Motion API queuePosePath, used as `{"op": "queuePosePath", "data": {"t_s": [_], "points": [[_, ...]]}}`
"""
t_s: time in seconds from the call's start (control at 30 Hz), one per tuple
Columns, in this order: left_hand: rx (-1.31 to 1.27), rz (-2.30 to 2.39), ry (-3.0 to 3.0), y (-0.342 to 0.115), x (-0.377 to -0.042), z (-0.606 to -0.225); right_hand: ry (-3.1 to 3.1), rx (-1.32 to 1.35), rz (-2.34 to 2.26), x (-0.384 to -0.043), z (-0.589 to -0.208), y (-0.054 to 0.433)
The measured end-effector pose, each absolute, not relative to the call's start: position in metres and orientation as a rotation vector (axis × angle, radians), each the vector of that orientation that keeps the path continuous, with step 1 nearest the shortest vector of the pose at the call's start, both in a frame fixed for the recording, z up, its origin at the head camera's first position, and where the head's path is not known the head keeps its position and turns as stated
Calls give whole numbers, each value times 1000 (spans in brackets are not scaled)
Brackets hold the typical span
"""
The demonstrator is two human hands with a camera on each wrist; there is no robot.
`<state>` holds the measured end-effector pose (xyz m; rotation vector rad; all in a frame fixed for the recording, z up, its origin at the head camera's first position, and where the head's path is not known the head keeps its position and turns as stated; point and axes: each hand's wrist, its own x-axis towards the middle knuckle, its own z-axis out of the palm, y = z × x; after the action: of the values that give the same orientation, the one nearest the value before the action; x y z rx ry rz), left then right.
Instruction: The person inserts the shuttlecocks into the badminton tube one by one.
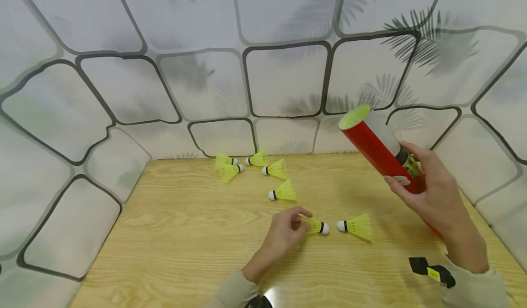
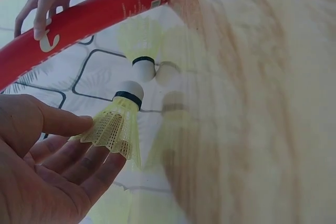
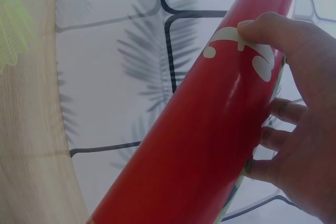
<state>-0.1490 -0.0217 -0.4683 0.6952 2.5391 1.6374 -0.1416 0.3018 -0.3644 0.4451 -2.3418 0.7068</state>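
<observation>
Head cam showed the person's right hand gripping a long glossy red cylindrical tube w/ a whitish side panel, held tilted above the right side of the light wood-grain tabletop. Its long axis ran diagonally: open mouth up & left, other end down & right. Left hand, approx. mid-table, had a yellow mesh-skirted shuttlecock w/ white rounded base & black band pinched by the skirt, thumb vs. fingers. That base pointed right, toward the base of a matching yellow shuttlecock just beside it, small gap between. 5 more yellow shuttlecocks lay further back, bases aimed L or R.

Re looks: tube was pale yellow-green inside the mouth, w/ a dark & yellow patterned patch nr. the right hand. R wrist cam gave me a cream curved logo at the thumb; couldn't make out a brand. L wrist cam got a barcode label nr. one end, plus white print too small to read.
</observation>
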Motion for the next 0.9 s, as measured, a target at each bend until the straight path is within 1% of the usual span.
{"op": "queuePosePath", "data": {"t_s": [0.37,0.9], "points": [[697,1705,2595,-33,-148,-450,-2330,427,723,-139,-366,302],[710,1966,2644,-51,-155,-415,-2328,451,716,-139,-363,300]]}}
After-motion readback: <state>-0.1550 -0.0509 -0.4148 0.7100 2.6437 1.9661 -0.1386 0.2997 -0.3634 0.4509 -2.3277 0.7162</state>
